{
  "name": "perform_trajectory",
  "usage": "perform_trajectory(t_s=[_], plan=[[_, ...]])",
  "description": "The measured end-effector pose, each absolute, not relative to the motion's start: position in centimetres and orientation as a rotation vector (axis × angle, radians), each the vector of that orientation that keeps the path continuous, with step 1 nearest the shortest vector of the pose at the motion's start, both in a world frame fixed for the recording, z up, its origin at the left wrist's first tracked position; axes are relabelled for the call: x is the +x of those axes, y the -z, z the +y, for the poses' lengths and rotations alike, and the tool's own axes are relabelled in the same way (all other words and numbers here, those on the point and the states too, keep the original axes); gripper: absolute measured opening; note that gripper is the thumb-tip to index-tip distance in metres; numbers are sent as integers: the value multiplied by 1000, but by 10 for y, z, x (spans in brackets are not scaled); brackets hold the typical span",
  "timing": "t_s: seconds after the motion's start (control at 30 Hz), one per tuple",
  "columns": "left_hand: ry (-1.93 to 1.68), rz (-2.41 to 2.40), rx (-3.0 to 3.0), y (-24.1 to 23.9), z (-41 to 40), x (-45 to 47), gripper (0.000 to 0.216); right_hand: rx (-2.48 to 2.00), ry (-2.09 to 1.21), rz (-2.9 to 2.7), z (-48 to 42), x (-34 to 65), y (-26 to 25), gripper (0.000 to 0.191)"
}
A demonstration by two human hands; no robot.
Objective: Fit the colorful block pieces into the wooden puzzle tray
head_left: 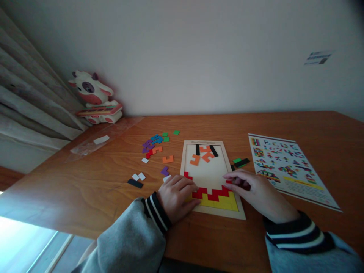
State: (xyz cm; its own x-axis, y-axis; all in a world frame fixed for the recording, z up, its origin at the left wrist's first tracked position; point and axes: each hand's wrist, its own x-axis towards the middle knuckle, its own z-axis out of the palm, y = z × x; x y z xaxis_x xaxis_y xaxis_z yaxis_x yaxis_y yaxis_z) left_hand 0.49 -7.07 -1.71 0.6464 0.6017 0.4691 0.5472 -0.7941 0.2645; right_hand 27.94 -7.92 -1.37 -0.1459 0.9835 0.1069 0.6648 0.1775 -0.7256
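A pale wooden puzzle board (207, 170) lies before me, with yellow pieces (218, 204) along its near end and red pieces (214, 195) fitted above them. My left hand (178, 195) rests on the board's near left side, fingers stretched out over the edge and partly covering the pieces there. At the right edge, my right hand (253, 189) pinches a red puzzle piece (228, 182) between thumb and fingers, low over the red row. Much of that piece is hidden. Three orange pieces (195, 160) and two black bars (197, 150) lie loose at the board's far end.
Left of the board, several loose pieces are scattered: blue (156, 139), purple (165, 171), green (176, 132), white and black. A black bar (242, 163) overlaps a green piece at right. Beyond is a printed pattern sheet (287, 163). A cow toy (96, 98) and clear plastic bag (85, 148) stand far left.
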Motion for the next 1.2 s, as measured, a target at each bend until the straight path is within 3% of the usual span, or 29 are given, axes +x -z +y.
perform_trajectory(t_s=[0.43,0.73,1.2], plan=[[-843,1032,2760,18,-70,3,31,-1512,-771,-1903,-78,281,16,21],[-836,1045,2745,20,-70,2,31,-1566,-620,-1950,-76,286,20,23],[-922,1139,2748,14,-64,-16,17,-1627,-550,-1955,-78,284,8,21]])
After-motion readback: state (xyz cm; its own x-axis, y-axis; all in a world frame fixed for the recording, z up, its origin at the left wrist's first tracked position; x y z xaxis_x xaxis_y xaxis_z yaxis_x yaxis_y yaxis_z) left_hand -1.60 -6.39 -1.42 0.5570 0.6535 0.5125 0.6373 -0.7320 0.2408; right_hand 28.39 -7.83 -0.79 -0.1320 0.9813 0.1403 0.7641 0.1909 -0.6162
